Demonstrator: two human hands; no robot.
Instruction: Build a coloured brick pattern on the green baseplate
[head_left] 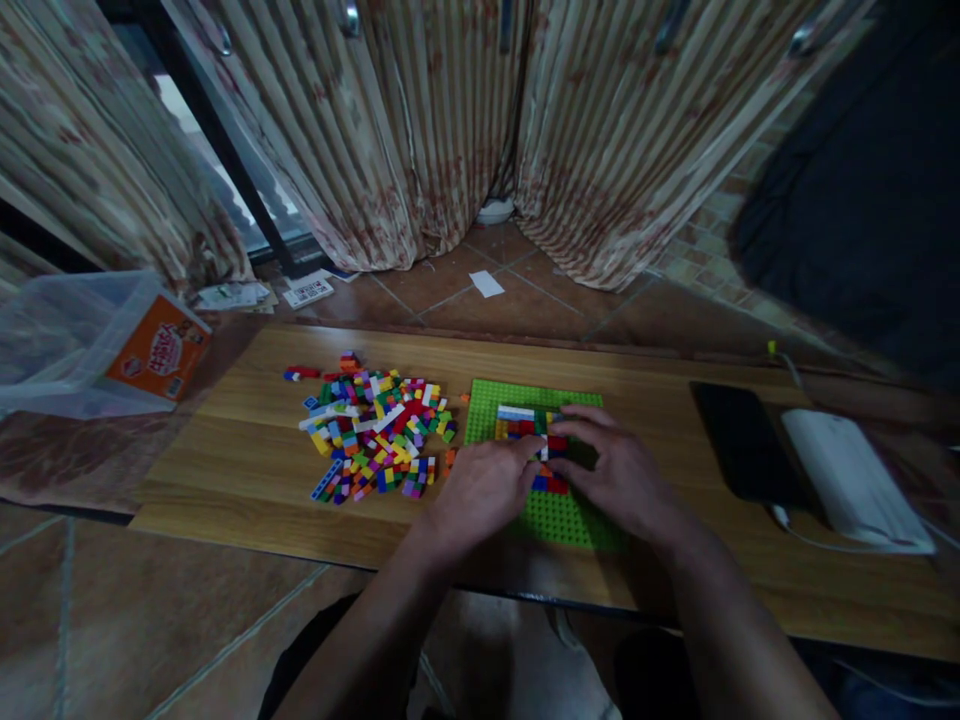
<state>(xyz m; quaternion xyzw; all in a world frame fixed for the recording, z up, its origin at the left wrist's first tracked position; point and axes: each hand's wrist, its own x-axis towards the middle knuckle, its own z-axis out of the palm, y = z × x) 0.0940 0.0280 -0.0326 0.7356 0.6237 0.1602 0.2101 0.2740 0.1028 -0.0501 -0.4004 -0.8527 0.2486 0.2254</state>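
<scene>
On a wooden table lies a green studded baseplate [574,522], carrying a low build of colored toy bricks [516,413]. My left hand [487,485] reaches over the build's left side. Its fingers are curled together, with the fingertips at a small white brick [544,452]; whether they pinch anything is hidden. From the right, my right hand [622,468] has its thumb and forefinger on either side of a red brick [556,443] in the build. Blue and red bricks [551,484] show just below the thumb. Both hands partly cover the build.
Left of the baseplate spreads a pile of loose bricks [382,425]. A clear plastic tub [67,340] with an orange label stands at the far left. To the right lie a black phone [746,440] and a white object [847,475] with a cable. Curtains [420,130] hang behind.
</scene>
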